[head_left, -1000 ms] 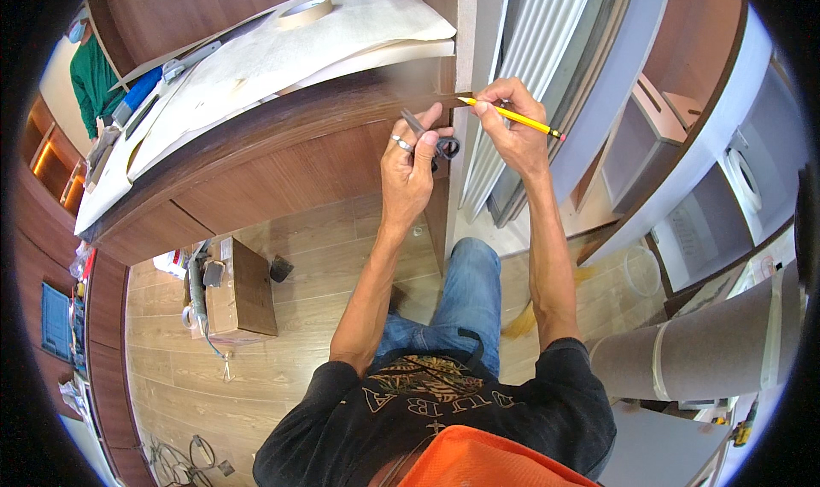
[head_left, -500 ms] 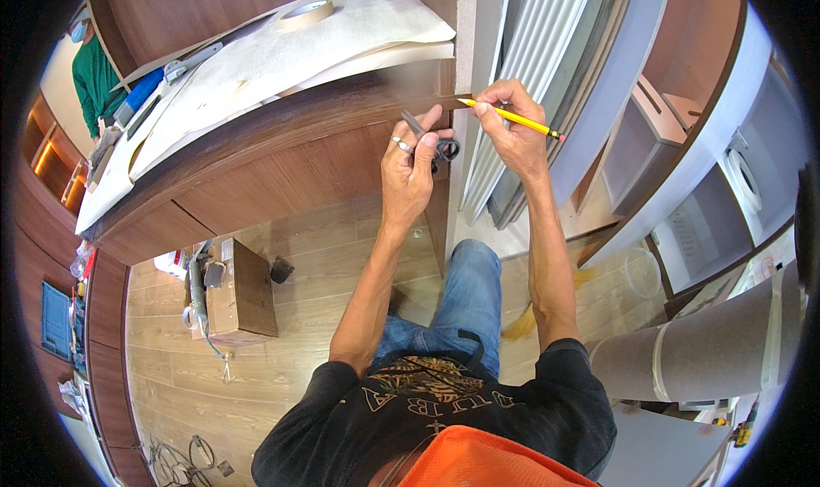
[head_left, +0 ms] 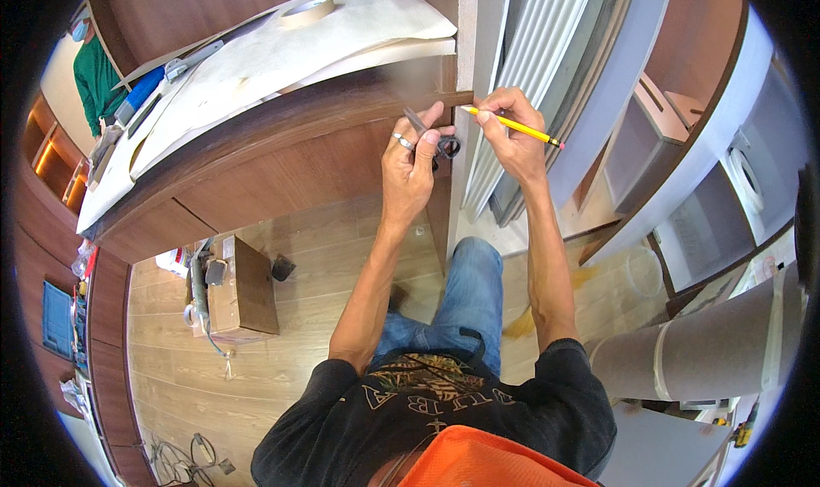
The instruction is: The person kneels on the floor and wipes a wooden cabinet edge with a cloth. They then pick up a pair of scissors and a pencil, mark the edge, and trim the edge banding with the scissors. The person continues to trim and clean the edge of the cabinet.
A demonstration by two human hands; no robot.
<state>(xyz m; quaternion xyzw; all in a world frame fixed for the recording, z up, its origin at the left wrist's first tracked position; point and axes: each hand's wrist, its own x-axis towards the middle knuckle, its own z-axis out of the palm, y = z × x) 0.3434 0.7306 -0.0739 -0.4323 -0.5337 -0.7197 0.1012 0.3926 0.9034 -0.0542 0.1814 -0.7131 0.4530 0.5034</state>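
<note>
My right hand pinches a yellow pencil with a pink eraser end. The pencil's point is close to the white upright panel, just below the end of the counter's dark brown edge. Beside it, my left hand is closed on scissors. Their dark finger loops stick out on the right of the palm, and the metal blades angle up to the left between the fingers. Two rings are on that hand. Whether its fingertips touch the counter edge, I cannot tell.
White sheeting covers the wooden counter, with a roll of masking tape and a blue-handled tool on it. A cardboard box stands on the floor. White ribbed panels rise at right. Someone in green is at far left.
My right hand has shifted slightly down and left, and the pencil's point sits a little lower. The left hand with the scissors is almost unmoved.
</note>
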